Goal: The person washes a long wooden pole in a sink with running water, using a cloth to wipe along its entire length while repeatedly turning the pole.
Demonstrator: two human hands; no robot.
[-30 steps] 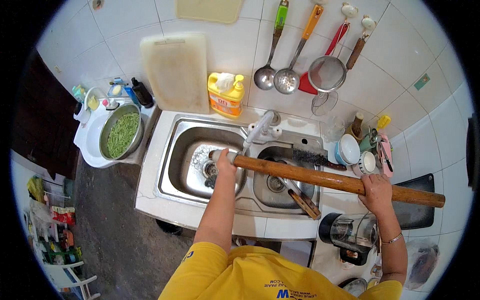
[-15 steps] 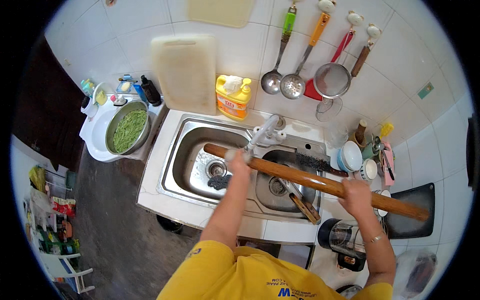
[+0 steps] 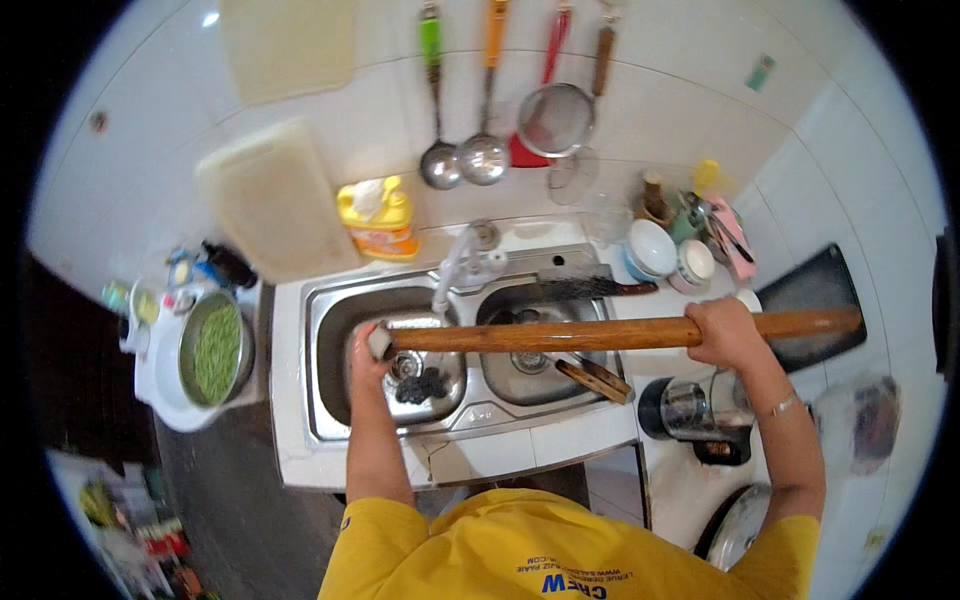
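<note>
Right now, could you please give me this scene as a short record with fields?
Left hand: holds a pale item at the left end of the wooden pole
Right hand: closed around the pole, nearer its right end
Pole: held across above the double sink
Left basin: dark scrubber
Far left: green vegetables in a metal bowl
Wall: hanging strainer

Left forearm (image 3: 378,445) reached nearly straight forward; left hand (image 3: 368,358) curled closed, finger detail blurred. Right elbow bent outward, forearm (image 3: 795,435) slanting inward; right hand (image 3: 724,335) gripped firmly, back uppermost, well apart from the left.
</note>
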